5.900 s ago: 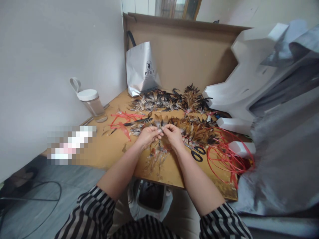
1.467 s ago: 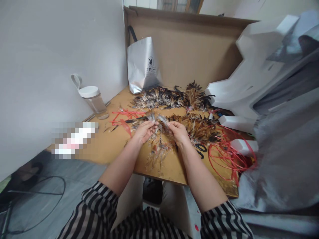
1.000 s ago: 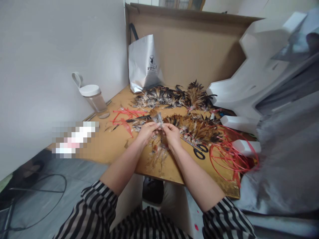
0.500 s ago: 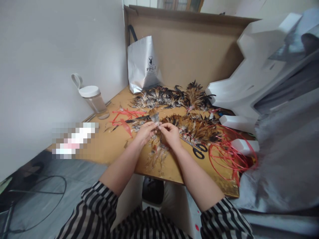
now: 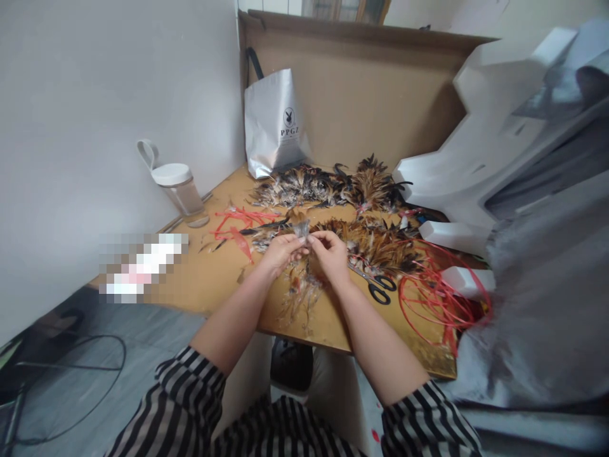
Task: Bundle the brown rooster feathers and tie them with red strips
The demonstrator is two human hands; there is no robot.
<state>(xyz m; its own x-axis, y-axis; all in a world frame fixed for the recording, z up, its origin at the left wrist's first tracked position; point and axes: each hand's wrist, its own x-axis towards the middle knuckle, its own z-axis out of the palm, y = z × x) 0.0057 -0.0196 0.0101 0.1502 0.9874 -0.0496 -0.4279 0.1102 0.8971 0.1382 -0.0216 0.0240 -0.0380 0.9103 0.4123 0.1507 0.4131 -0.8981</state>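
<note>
Grey-brown feather tuft (image 5: pixel 301 230) sits pinched between your two hands, just above the table (image 5: pixel 204 285) and over the loose feather pile (image 5: pixel 301 293). Your left hand (image 5: pixel 280 251) grips it thumb to forefinger. Your right hand (image 5: pixel 330 254) grips the same tuft from the other side, fingertips meeting or nearly so. The other fingers on both hands are loosely curled.

Judgement on doing it well: pinch low at the quill ends with the fluffy tips up, so the stems line up. Go light on pressure, since the barbs likely crush. Work low over the pile, so a dropped feather lands among the others.

Edges and room:
- Right side: scissors (image 5: pixel 380 289) lie just beside your right wrist. Red cord loops (image 5: pixel 438 298) crowd that corner, with white foam blocks (image 5: pixel 451 236) beyond, so room is tight there.
- Left side: bare tabletop runs out to the red ribbon (image 5: pixel 235 228) and the lidded jar (image 5: pixel 178 190). This is your open room.
- Near side: the near table edge runs under your forearms, and the pile lies close to it.
- Back: feather rows (image 5: pixel 333 187), a silver bag (image 5: pixel 276 124) and a cardboard wall (image 5: pixel 371 95).
</note>
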